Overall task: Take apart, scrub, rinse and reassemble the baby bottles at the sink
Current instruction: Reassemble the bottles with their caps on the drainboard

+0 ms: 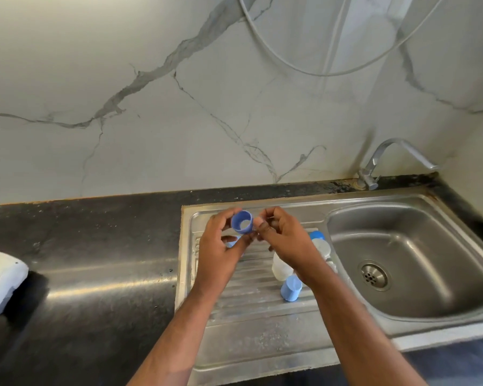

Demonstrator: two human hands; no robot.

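Fingers (236,213) of the left hand (221,246) are being curled round a blue collar ring (242,222), which is being held up above the drainboard (248,327) w/ its open side turned toward the camera; something pale is showing inside it, prob. the teat, tho too small to tell for sure. Fingertips of the right hand (287,243) are being pinched together just beside the ring's right edge; whether sth thin & clear is being gripped there or only the rim is being touched cannot be told.

Moving outward: under the right wrist a clear bottle body (281,270) is being left on the ribbed drainboard, w/ a light-blue cap (290,288) just beside it at the near side. Nearer the basin, another pale part w/ a darker blue piece (317,235) behind it is being partly hidden by the hand. A small blue-white bit (230,243) is being glimpsed under the left palm.

Progress, as judged: disassembly is being worked thru, not finished — parts are already being kept apart, the collar is being dealt w/ now. Sink basin (418,288) is looking dry, tap (374,165) is not running, no brush or suds are being seen, so scrub, rinse & reassembly are prob. all left.
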